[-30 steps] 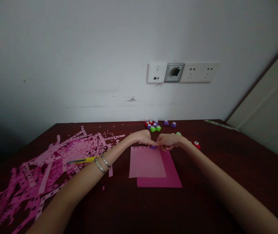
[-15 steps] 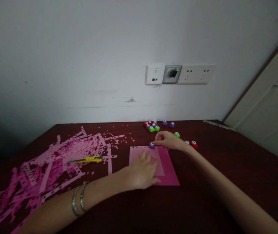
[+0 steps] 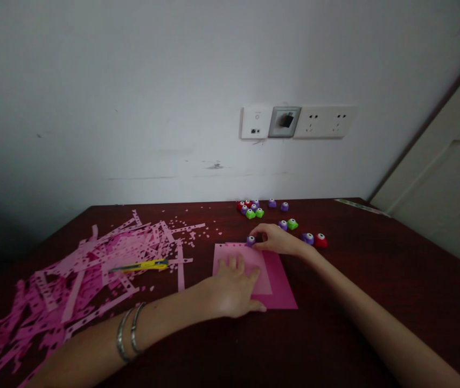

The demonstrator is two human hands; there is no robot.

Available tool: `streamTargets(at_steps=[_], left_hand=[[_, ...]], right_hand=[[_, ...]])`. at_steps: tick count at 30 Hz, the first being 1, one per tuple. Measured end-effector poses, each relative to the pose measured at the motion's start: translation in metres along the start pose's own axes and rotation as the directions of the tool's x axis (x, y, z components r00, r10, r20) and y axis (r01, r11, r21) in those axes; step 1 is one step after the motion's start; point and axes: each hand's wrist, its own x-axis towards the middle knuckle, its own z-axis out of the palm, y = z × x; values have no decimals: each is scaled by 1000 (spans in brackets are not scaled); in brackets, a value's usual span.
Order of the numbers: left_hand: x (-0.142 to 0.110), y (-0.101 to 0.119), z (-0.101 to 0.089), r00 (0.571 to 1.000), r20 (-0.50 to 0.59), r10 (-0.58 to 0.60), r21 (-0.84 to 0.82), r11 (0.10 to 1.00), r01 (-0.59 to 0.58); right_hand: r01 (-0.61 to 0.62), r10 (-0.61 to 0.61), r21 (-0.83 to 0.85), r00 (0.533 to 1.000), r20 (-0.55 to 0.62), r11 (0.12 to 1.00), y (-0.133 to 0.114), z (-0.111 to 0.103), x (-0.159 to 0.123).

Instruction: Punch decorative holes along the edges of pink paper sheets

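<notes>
Flat on a light pink sheet (image 3: 263,280) lies my left hand (image 3: 234,283), fingers spread and two silver bangles on the wrist. Beneath that sheet is a larger, darker pink sheet (image 3: 280,285), showing along the right and bottom. A row of small punched holes runs along the light sheet's top edge. There my right hand (image 3: 274,238) grips a small purple craft punch (image 3: 250,241) with a white round button, thumb and forefinger at its right side. The punch sits over the paper's top edge. Part of its body is hidden by the fingers.
Pink punched strips (image 3: 88,269) and scraps heap on the left, a yellow utility knife (image 3: 145,265) among them. Several craft punches (image 3: 250,209) cluster at the back; a green punch (image 3: 292,224) and a red punch (image 3: 321,241) lie to the right. Wall sockets (image 3: 327,123) are behind.
My right hand has come down slightly and closed nearer the punch at the paper's top edge, uncovering another purple punch behind it. My left hand has shifted slightly, still on the sheet.
</notes>
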Motion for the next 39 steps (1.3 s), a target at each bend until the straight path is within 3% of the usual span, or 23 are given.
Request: streamTargets(at_steps=[9, 15, 21, 26, 32, 39], left_hand=[[-3, 4, 2, 999, -49, -17, 30, 999, 19], [-4, 4, 3, 998, -69, -6, 32, 999, 9], [-5, 5, 0, 999, -49, -8, 33, 999, 10], [-6, 7, -3, 999, -46, -5, 28, 1000, 6], [-7, 7, -5, 999, -43, 0, 37, 999, 2], [-6, 5, 3, 995, -100, 9, 27, 1000, -6]], right_hand=[[-7, 5, -54, 1000, -30, 999, 2, -1, 0], [-91, 85, -59, 991, -98, 994, 13, -17, -4], [-243, 239, 19, 963, 123, 970, 17, -42, -22], [-283, 283, -31, 934, 217, 958, 21, -54, -35], [-337, 348, -91, 913, 211, 937, 36, -57, -41], [-239, 268, -168, 947, 179, 956, 47, -58, -41]])
